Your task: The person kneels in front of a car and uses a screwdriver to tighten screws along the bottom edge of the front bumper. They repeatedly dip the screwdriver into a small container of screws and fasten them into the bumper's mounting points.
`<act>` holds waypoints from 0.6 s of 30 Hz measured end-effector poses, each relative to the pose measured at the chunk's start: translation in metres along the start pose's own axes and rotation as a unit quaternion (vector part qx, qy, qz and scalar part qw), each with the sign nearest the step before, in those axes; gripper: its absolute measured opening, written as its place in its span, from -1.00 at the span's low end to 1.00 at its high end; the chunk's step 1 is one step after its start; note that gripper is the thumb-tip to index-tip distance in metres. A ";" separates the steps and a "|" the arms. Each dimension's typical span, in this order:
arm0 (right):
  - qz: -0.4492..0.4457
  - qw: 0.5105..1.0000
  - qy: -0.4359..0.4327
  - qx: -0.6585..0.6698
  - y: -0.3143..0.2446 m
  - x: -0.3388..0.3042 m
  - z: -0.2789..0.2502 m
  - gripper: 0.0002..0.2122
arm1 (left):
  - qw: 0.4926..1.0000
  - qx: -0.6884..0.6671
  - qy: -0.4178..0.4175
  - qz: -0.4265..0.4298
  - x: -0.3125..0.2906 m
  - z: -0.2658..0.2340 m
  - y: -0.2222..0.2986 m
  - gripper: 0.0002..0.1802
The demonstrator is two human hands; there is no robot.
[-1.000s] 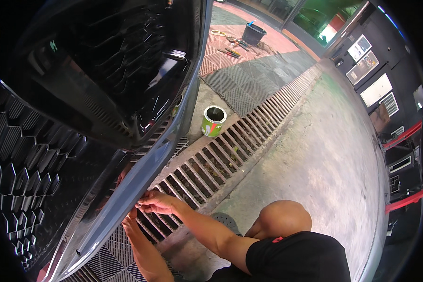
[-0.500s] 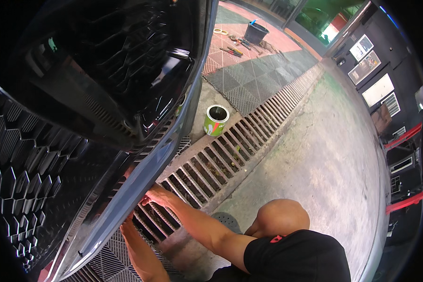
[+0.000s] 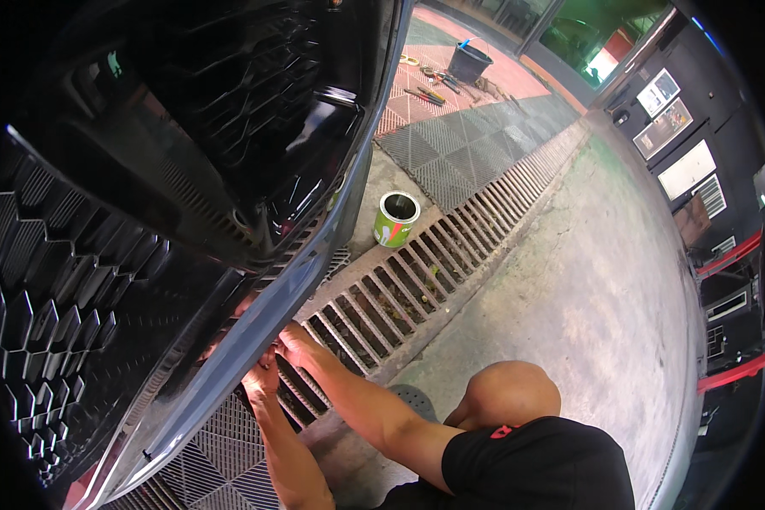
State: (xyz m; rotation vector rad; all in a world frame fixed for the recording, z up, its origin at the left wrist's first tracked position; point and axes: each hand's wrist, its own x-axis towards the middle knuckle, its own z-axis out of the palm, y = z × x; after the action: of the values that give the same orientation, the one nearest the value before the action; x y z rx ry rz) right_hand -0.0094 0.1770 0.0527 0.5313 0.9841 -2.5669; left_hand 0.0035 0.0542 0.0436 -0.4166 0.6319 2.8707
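Note:
My left hand (image 3: 262,376) is raised to the lower edge of a car's front bumper (image 3: 268,314). Its fingers are curled closed; whatever they grip is hidden. Right beside it, my right hand (image 3: 296,342) reaches in at the same grey-blue lip. Its visible fingers are bent closed too, with their tips out of sight under the edge, so I cannot make out what they hold. The two hands are close together, perhaps touching. Above them is the black honeycomb grille (image 3: 59,340).
A metal drain grate (image 3: 374,314) runs under the hands. An open green can (image 3: 397,221) stands beside it. Farther off are a black bucket (image 3: 469,61) and pliers (image 3: 425,95) on red floor tiles. My bent knee (image 3: 512,393) is at the lower right.
My left hand has moved up and right, closer to my right hand, and more of it shows. The right hand has shifted slightly right. The view has shifted a little.

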 end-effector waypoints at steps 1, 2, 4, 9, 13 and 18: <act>-0.003 1.000 0.003 -0.002 0.001 -0.001 -0.005 -0.74 | 1.000 -0.012 -0.009 -0.006 -0.002 0.010 -0.008 -0.75; 0.005 1.000 0.020 0.007 0.003 -0.003 -0.001 -0.75 | 0.996 0.012 -0.092 0.003 0.000 0.011 -0.004 -0.78; 0.023 0.994 0.094 0.048 0.005 -0.010 0.006 -0.82 | 0.997 0.060 0.055 0.019 -0.004 0.013 -0.001 -0.80; 0.038 0.991 0.127 0.013 0.001 -0.045 -0.009 -0.83 | 0.998 0.033 0.035 0.040 -0.002 0.014 0.002 -0.84; 0.012 0.996 0.087 -0.005 -0.003 -0.080 -0.031 -0.84 | 0.995 -0.031 0.080 0.041 0.007 -0.001 -0.008 -0.80; 0.015 0.976 0.216 -0.030 -0.004 -0.127 -0.063 -0.85 | 0.995 0.025 -0.041 0.091 0.000 0.006 -0.012 -0.82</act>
State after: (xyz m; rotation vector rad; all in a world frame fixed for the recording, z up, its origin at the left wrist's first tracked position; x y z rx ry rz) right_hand 0.1141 0.2461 0.0692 1.1106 1.1727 -2.4335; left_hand 0.0044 0.0682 0.0443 -0.2446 0.7609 3.0160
